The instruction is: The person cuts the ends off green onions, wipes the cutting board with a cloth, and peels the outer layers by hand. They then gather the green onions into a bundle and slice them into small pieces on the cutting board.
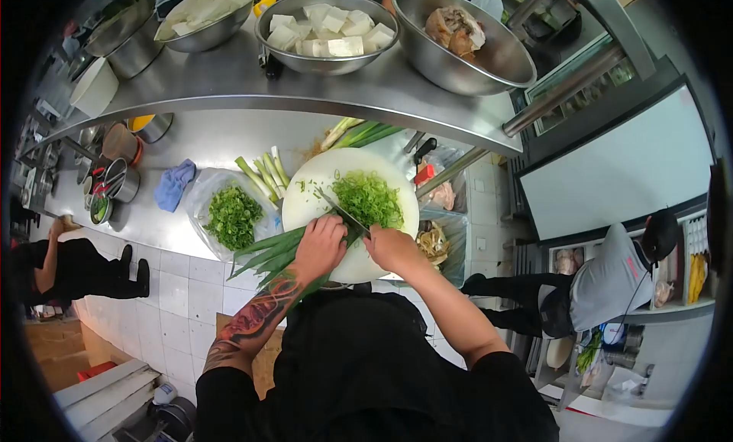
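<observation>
On a round white cutting board (pixel 309 171), my left hand (pixel 321 247) presses down on a bunch of long green onion leaves (pixel 271 252), its fingers curled over them. The leaves stick out to the left past the board's edge. My right hand (pixel 391 249) is wrapped round a knife (pixel 342 210), its handle hidden in my fist. The blade points up and left, just beyond my left fingertips. Sliced green onion (pixel 370 199) is piled on the board past the blade, with small bits scattered left of it.
Left of the board are a bag of chopped greens (pixel 233 217), white onion stalks (pixel 265 173) and a blue cloth (pixel 175 185). Bowls of tofu (pixel 328 38) and meat (pixel 456 33) stand on the shelf (pixel 305 90). One person (pixel 611 278) stands right, another (pixel 84 266) left.
</observation>
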{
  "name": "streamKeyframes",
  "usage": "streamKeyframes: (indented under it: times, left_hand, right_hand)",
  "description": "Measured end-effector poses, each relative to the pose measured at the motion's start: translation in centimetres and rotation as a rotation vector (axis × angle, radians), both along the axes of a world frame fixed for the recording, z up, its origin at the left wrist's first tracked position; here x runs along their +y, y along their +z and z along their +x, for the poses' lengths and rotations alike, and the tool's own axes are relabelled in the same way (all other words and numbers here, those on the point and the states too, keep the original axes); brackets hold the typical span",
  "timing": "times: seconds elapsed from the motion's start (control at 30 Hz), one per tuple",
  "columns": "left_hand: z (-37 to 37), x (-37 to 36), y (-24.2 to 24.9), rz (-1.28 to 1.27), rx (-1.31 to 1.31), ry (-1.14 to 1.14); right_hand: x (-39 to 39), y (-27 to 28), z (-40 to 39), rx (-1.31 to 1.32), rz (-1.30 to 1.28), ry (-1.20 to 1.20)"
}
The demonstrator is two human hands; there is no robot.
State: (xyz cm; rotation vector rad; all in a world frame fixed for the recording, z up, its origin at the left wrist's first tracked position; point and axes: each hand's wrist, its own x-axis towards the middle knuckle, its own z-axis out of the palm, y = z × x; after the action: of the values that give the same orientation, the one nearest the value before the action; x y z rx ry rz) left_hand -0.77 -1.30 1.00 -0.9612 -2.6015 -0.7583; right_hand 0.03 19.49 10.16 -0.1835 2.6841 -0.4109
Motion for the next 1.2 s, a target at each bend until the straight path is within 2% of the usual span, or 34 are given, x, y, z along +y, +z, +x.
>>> streamKeyframes:
  times: [0.07,0.17,0.27,0.33,0.4,0.5,0.57,0.67,0.77,0.87,0.97,1.13,1.2]
  left_hand:
    - [0.2,-0.1,0.1,-0.013,-0.008,-0.004]
    - [0.2,-0.1,0.2,0.007,0.013,-0.003]
    - [0.3,-0.2,0.2,0.041,0.007,-0.009]
    - [0.6,-0.5,-0.4,0.034,-0.019,0.007]
    - [0.4,-0.5,-0.8,0.064,-0.024,0.002]
    - [0.5,-0.3,0.5,0.028,-0.056,0.005]
    - [0.7,-0.5,1.4,0.020,-0.056,-0.011]
    - [0.6,-0.6,1.5,0.001,-0.049,-0.040]
    - [0.5,-0.7,1.3,-0.013,-0.045,-0.040]
    - [0.6,-0.6,1.1,-0.023,-0.049,-0.031]
    - [0.5,-0.5,0.9,-0.018,-0.044,-0.025]
    - [0.5,-0.6,0.3,-0.008,-0.048,-0.020]
    - [0.6,-0.7,0.3,-0.008,-0.042,-0.017]
  right_hand:
    - [0.2,2.1,0.1,0.033,0.021,0.094]
    - [0.5,4.3,1.4,0.000,0.030,0.076]
    - [0.3,-0.9,-0.4,-0.017,0.003,-0.008]
    - [1.4,-0.5,-1.1,-0.013,-0.013,0.008]
    - [2.5,-0.2,-1.3,0.054,-0.176,-0.020]
    - [1.5,4.0,1.2,0.078,-0.097,-0.013]
    - [1.6,3.2,2.4,0.204,-0.080,0.092]
    - [1.1,3.3,3.2,0.208,-0.071,0.118]
    - [1.0,5.7,4.1,0.157,-0.047,0.140]
    - [0.5,4.3,3.3,0.141,-0.056,0.127]
    - [-0.5,-0.8,0.3,0.138,-0.042,0.097]
    - [0.0,6.1,1.1,0.067,0.000,0.155]
    - [-0.6,4.9,1.2,0.028,0.013,0.120]
